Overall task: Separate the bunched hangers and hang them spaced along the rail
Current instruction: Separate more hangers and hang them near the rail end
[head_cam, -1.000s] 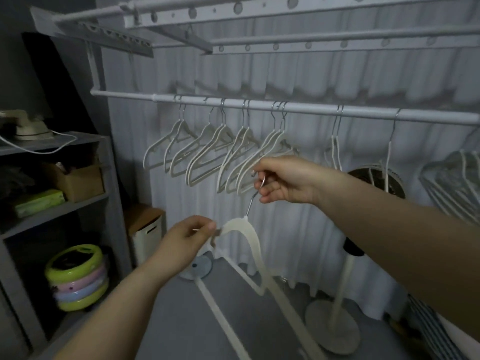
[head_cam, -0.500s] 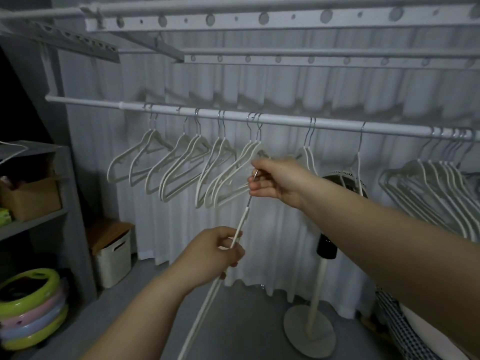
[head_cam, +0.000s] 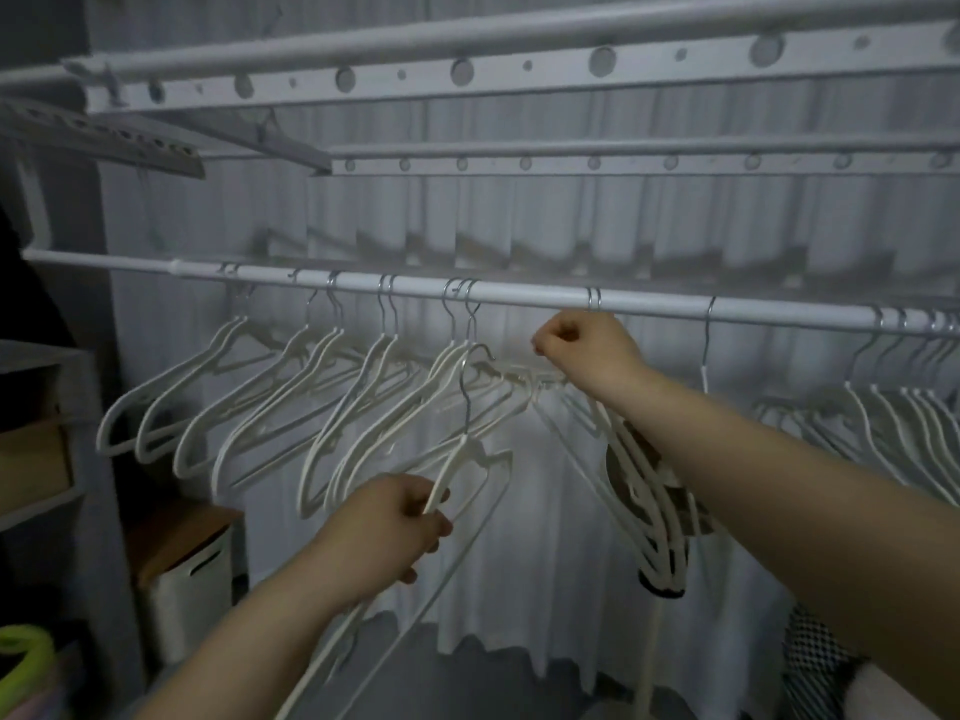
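Observation:
A white rail point(head_cam: 519, 294) runs across the view. Several white hangers point(head_cam: 249, 402) hang from its left half in spaced pairs. A tight bunch of hangers point(head_cam: 904, 407) crowds the right end, and a single hanger point(head_cam: 705, 350) hangs edge-on left of it. My left hand point(head_cam: 400, 522) grips one shoulder of a loose white hanger point(head_cam: 467, 459), whose metal hook stands free below the rail. Just under the rail, my right hand point(head_cam: 576, 350) is curled round the necks of a hanging pair point(head_cam: 649, 517), which dangles below my wrist.
A perforated drying rack point(head_cam: 467, 70) spans overhead. A pale curtain point(head_cam: 519, 563) hangs behind the rail. A shelf unit point(head_cam: 47, 459) stands at the left, a white bin with a wooden lid point(head_cam: 192, 579) beside it. A fan point(head_cam: 675, 517) is partly hidden behind the hanging pair.
My right hand has let go of the loose hanger's hook and risen to the hanging pair at the rail. My left hand now holds the loose hanger alone, higher up.

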Tool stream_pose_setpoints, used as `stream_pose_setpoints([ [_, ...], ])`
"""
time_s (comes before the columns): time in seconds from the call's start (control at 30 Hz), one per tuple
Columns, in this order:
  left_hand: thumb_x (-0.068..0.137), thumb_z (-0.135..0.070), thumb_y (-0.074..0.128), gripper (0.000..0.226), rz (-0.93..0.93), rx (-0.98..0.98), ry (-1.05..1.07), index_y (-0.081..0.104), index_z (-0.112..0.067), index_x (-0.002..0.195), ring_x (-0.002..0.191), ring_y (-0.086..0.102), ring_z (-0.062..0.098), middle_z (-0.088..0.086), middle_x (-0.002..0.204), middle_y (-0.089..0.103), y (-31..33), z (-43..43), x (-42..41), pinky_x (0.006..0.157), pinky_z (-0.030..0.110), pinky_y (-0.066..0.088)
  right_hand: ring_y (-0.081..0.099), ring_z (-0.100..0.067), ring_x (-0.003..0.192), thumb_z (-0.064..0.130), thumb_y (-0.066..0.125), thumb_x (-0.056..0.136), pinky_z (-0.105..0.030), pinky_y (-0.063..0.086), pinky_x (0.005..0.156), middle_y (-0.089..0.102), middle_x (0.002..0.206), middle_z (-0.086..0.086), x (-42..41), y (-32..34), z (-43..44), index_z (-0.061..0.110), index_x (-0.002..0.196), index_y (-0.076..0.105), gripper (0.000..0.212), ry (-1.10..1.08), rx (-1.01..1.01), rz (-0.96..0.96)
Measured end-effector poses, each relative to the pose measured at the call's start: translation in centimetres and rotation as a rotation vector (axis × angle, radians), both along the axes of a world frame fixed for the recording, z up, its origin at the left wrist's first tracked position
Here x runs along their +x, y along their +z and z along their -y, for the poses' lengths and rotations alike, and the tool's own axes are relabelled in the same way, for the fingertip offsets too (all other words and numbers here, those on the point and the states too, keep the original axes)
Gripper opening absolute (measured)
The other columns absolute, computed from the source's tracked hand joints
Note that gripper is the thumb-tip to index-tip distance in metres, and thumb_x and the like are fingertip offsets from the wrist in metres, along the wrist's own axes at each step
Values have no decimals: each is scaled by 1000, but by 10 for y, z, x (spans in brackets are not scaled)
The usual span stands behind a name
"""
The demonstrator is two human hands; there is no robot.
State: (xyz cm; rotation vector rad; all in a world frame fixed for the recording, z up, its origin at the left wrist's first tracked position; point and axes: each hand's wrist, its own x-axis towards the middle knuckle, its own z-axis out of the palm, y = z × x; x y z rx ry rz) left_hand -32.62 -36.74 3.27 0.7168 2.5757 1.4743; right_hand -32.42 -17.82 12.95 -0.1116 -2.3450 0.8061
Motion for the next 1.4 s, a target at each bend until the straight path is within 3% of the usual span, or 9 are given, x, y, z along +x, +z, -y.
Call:
stream_pose_setpoints([
  [0.1, 91, -7, 47, 19, -46, 21, 20, 51, -24, 85, 75, 58, 7, -2, 84, 61, 12, -19, -18, 49, 14, 47, 50, -24, 112, 12, 52, 88, -24, 34, 89, 63, 113, -10, -19, 6, -39, 7, 106, 66, 23, -110, 250, -82],
  [0.27, 89, -4, 45, 25, -105, 20, 77, 54, -21, 73, 69, 57, 6, 0, 77, 60, 33, -59, -43, 50, 16, 47, 47, -30, 113, 12, 50, 89, -30, 31, 93, 60, 122, -10, -45, 17, -90, 7, 114, 62, 28, -143, 594, -160],
  [0.43, 88, -5, 43, 20, -203, -52, 175, 61, -7, 79, 87, 62, 32, 18, 94, 66, 49, -101, -66, 70, 36, 52, 42, -24, 123, 28, 49, 91, -30, 26, 98, 45, 140, 0, -62, 22, -108, 20, 137, 36, 49, -112, 810, -3],
  [0.6, 87, -7, 45, 24, -232, -114, 219, 63, 7, 96, 84, 61, 31, 21, 87, 62, 52, -123, -85, 78, 40, 52, 50, -25, 114, 31, 50, 90, -32, 34, 90, 54, 128, -3, -67, 22, -110, 19, 131, 43, 43, -99, 796, -75],
  [0.8, 88, -13, 47, 23, -235, -183, 139, 56, -8, 69, 69, 52, 22, 9, 71, 55, 51, -144, -92, 76, 37, 52, 53, -25, 109, 30, 54, 88, -31, 38, 85, 57, 123, -5, -64, 22, -115, 17, 128, 47, 43, -52, 743, -101],
  [0.97, 86, -9, 46, 25, -198, -185, 74, 63, 6, 95, 73, 58, 25, 20, 84, 63, 46, -155, -96, 68, 35, 52, 52, -25, 109, 28, 53, 89, -31, 38, 86, 57, 122, -5, -63, 22, -115, 16, 127, 48, 41, -57, 755, -93],
  [1.2, 93, -27, 46, 24, -247, -124, 21, 65, -13, 99, 74, 56, 15, 5, 86, 63, 44, -148, -88, 68, 26, 45, 53, -27, 104, 33, 52, 88, -33, 36, 84, 56, 119, -7, -58, 22, -115, 14, 125, 45, 43, -112, 815, -64],
  [1.3, 92, -28, 48, 31, -394, -52, 150, 60, -20, 119, 93, 56, 7, -4, 111, 64, 47, -137, -81, 79, 19, 39, 51, -27, 107, 37, 52, 88, -33, 35, 88, 54, 121, -6, -58, 21, -113, 14, 127, 42, 47, -129, 816, -52],
  [1.4, 90, -24, 50, 28, -555, 19, 355, 61, -22, 116, 95, 57, 12, -3, 104, 63, 52, -112, -77, 85, 24, 42, 43, -25, 119, 36, 52, 88, -33, 29, 96, 48, 131, -4, -58, 19, -108, 16, 132, 39, 50, -108, 812, -82],
])
